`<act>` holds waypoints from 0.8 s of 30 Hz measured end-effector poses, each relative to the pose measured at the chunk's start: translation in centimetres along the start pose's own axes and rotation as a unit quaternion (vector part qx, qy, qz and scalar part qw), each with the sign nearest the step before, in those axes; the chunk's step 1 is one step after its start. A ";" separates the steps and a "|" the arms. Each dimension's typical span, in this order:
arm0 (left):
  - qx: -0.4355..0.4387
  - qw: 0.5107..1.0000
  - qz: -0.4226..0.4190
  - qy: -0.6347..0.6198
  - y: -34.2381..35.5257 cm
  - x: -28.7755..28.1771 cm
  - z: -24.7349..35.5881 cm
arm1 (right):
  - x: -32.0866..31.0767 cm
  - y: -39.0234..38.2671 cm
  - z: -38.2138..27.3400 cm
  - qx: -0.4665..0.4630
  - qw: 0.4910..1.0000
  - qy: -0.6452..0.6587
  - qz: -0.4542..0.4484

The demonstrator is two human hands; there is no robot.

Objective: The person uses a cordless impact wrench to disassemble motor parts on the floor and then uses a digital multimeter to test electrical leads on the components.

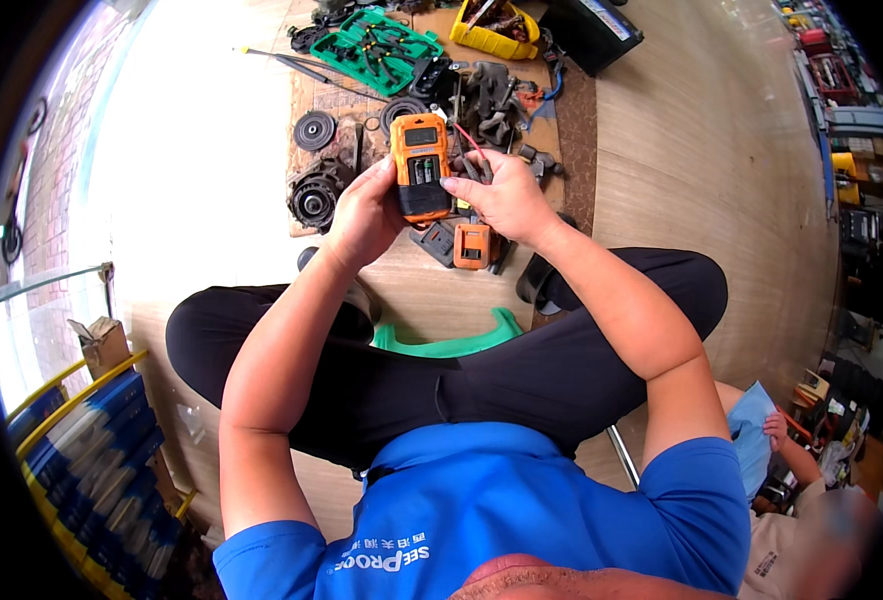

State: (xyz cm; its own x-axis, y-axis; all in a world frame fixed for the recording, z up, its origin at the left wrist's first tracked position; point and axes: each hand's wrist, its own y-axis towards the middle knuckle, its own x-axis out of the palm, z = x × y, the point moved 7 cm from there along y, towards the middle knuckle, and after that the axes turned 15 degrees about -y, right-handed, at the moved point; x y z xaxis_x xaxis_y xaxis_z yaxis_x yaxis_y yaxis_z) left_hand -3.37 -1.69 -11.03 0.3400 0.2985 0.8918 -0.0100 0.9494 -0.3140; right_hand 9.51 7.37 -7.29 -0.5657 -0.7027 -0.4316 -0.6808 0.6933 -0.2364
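Observation:
An orange and black multimeter [423,168] is held up over the cardboard, its back toward me. The battery bay is uncovered, and batteries [424,171] show inside. My left hand [368,212] grips the meter's left side. My right hand [507,196] lays its thumb on the lower right edge, with its fingers curled behind dark test leads. A red lead [470,137] runs up beside the meter. Below the hands lie an orange battery pack [472,246] and a dark grey block [435,242].
Greasy cardboard [312,98] carries a round pulley [314,130], a larger ribbed part [314,200] and several dark metal parts. Beyond are a green tool case [377,50], a yellow bin [497,30] and a black car battery [594,35]. A green stool [449,345] is between my legs. A person [792,490] sits at right.

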 end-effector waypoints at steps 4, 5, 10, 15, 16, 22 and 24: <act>-0.003 1.000 -0.016 -0.012 -0.1 0.6 -0.4 | -0.2 -0.1 0.6 0.000 1.000 0.005 0.020; -0.003 1.000 -0.021 -0.015 -0.1 0.7 -0.4 | -0.1 -0.1 0.8 0.002 1.000 0.000 0.019; -0.020 0.998 -0.054 0.017 -0.4 1.2 -0.6 | 0.7 -0.6 2.0 0.099 0.987 0.104 -0.065; -0.022 0.991 -0.033 0.125 -0.8 2.6 -0.8 | 1.1 -1.2 0.4 0.088 0.981 0.159 -0.062; -0.011 0.977 0.033 0.208 -0.8 1.9 -0.5 | 1.1 -1.3 0.7 0.095 0.982 0.155 -0.055; 0.199 0.749 0.071 0.627 -0.9 2.4 -0.7 | 0.4 -0.5 0.2 0.076 0.972 0.219 -0.039; 0.133 0.732 0.087 0.662 -1.8 3.8 -1.5 | 0.0 -0.3 1.0 0.075 0.985 0.155 0.017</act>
State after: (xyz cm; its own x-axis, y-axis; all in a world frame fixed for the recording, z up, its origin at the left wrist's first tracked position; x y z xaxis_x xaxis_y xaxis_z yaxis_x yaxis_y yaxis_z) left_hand -0.67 -2.43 -7.58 0.9239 0.2281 -0.3073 -0.2848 0.9461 -0.1542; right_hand 10.22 7.33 -8.04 -0.7179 -0.6776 -0.1595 -0.5956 0.7165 -0.3631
